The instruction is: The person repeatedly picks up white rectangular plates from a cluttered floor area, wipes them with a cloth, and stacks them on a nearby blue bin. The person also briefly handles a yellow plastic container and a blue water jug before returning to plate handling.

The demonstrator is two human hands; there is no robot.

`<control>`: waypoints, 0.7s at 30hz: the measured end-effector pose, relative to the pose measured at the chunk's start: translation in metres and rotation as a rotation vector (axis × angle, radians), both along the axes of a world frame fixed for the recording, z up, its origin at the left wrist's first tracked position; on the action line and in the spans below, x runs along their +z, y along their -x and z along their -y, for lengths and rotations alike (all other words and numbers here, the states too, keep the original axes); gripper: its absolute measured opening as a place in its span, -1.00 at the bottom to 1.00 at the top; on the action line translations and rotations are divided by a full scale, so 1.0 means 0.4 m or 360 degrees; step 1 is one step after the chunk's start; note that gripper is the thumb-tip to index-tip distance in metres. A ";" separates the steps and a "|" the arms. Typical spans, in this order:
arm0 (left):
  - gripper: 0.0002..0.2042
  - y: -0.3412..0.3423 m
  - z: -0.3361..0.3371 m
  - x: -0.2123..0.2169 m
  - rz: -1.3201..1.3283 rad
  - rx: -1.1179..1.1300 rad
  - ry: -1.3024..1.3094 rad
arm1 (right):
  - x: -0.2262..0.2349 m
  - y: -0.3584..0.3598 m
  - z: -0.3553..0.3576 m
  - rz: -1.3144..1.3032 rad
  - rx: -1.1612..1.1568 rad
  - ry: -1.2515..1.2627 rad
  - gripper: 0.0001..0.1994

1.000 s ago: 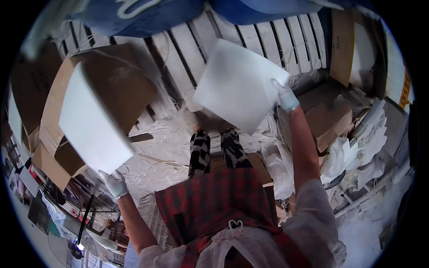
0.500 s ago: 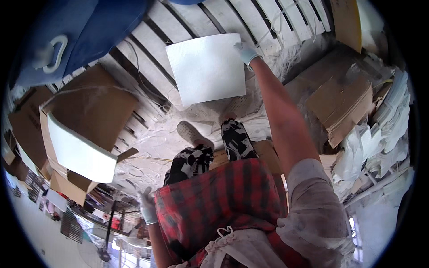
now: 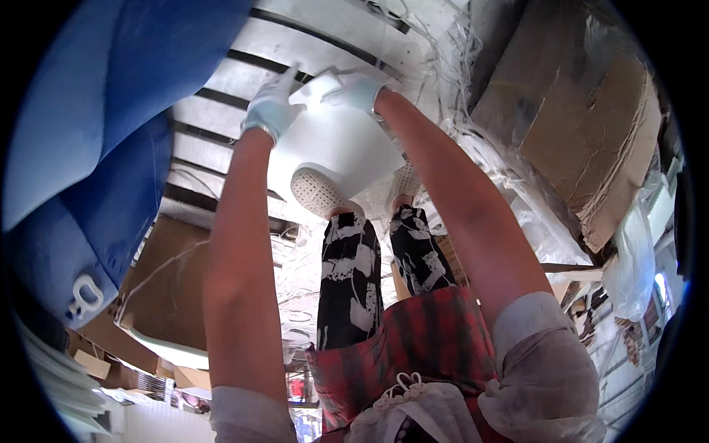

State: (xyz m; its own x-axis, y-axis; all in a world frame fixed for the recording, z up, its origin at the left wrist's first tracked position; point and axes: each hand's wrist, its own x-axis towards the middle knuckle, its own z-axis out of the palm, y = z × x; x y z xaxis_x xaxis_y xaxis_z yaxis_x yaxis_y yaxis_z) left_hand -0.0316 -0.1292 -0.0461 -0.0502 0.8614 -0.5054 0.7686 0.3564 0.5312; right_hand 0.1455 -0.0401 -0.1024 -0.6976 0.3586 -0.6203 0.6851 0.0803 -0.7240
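My plaid shirt (image 3: 421, 347) and patterned trousers (image 3: 351, 273) lay nearest; past them my shoes (image 3: 317, 193) showed under the white sheet (image 3: 332, 144). Both gloved hands — left hand (image 3: 272, 107), right hand (image 3: 356, 88) — gripped its far edge, above the white slats (image 3: 221, 118), beside the blue bag (image 3: 88, 140).

Sheet (image 3: 336, 144) lies on pallet (image 3: 221, 118), bag (image 3: 88, 133) left, cardboard (image 3: 583, 125) right.

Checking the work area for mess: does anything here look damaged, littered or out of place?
Yes. The brown cardboard stack at upper right is torn and ragged at its edges, and loose white strapping and shreds litter the floor around the feet. Both gloved hands, left and right, grip a white sheet.
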 end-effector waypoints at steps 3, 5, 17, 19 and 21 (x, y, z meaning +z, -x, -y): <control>-0.53 -0.046 -0.065 -0.011 -0.0013 -0.0229 0.0388 | -0.020 -0.027 0.052 0.0055 -0.0482 0.0386 -0.46; -0.62 -0.019 -0.019 -0.008 -0.0070 -0.0304 0.0275 | 0.109 0.011 0.114 0.0081 -0.0174 -0.0043 -0.67; -0.45 -0.188 0.371 0.191 -0.0563 -0.0317 0.0205 | 0.282 -0.068 0.436 -0.0143 0.0187 -0.0229 -0.43; -0.38 -0.190 0.252 0.088 -0.0861 -0.0579 0.0238 | 0.149 -0.073 0.366 -0.0061 0.0011 -0.0836 -0.41; -0.37 -0.114 0.115 0.003 -0.0445 -0.0239 -0.0473 | 0.094 -0.051 0.163 -0.0166 -0.0003 -0.0417 -0.47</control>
